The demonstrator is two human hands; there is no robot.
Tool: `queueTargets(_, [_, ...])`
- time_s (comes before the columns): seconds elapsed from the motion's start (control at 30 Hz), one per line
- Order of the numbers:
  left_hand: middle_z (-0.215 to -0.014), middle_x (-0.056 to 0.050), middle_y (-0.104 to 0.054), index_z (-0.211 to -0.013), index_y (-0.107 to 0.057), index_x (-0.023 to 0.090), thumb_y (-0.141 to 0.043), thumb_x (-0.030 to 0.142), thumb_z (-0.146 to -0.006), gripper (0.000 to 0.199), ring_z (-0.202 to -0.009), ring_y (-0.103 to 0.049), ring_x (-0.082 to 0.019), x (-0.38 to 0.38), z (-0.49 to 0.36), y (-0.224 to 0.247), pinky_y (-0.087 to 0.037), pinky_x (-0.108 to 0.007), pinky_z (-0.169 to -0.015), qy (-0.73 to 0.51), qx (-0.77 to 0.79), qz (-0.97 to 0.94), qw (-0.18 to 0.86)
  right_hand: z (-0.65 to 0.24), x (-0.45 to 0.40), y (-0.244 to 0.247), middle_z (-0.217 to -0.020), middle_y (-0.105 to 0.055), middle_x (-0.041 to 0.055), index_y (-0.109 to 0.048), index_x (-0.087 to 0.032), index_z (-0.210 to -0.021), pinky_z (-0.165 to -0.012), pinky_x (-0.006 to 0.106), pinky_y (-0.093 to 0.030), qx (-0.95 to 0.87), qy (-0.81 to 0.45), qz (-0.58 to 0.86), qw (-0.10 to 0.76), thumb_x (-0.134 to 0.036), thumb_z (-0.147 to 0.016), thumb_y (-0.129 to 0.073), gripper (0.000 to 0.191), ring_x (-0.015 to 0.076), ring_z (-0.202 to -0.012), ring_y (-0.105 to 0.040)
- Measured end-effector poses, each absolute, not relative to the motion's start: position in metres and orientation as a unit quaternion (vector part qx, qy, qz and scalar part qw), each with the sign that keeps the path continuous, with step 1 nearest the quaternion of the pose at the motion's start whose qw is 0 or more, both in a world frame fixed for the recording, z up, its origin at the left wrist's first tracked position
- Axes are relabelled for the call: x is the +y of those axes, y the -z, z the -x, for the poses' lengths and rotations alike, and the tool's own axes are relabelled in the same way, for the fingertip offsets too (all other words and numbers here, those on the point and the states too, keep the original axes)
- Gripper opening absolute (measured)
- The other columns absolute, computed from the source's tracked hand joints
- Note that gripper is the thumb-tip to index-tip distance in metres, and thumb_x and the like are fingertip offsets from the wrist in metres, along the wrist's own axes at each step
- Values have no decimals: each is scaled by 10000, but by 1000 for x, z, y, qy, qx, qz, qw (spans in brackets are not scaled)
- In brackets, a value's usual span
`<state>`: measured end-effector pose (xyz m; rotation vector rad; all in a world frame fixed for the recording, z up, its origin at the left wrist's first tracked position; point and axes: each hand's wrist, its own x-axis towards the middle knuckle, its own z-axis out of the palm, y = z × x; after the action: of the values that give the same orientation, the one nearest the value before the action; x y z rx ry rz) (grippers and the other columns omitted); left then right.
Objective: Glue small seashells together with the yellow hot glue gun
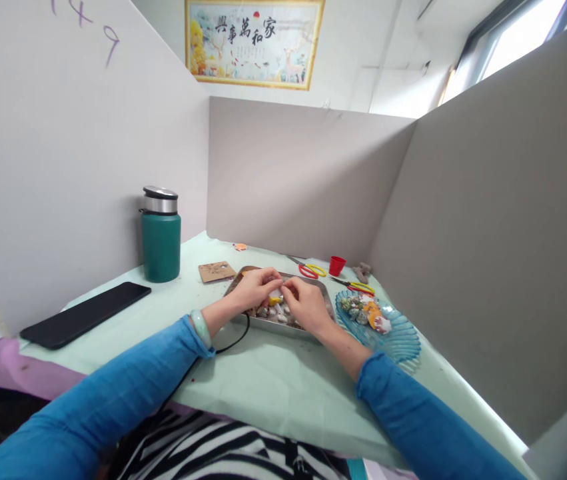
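My left hand (256, 289) and my right hand (307, 304) meet fingertip to fingertip over a shallow metal tray (283, 328). The fingers of both are pinched together. Whatever sits between them is too small or too hidden to name. Under the hands, the tray holds pale pebble-like pieces (283, 318) and a small yellow piece (274, 301). A blue ribbed glass plate (403, 341) stands to the right of my right hand, bearing green rosette-shaped pieces (358, 310) and orange-and-white ones (374, 315).
Behind the tray lie red-and-yellow-handled scissors (312, 271), a second pair of scissors (360, 288) and a red cup (336, 266). On the left are a brown card (216, 271), a green flask (161, 243) and a black phone (88, 313). Grey partitions (303, 173) enclose the table.
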<state>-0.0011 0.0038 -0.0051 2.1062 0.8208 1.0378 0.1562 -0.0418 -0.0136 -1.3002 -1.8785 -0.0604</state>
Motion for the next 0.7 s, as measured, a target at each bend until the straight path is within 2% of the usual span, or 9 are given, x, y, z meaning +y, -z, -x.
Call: queueTargets(0.7, [-569, 26, -543, -840, -540, 157, -468, 439, -806, 293, -392, -511, -78, 6, 0, 6, -367, -162, -362, -391, 313, -804, 320, -158, -40, 15, -716, -648, 22, -609, -195, -820, -569, 217, -349, -748, 31, 513, 419, -349, -855, -437, 233, 132, -626, -556])
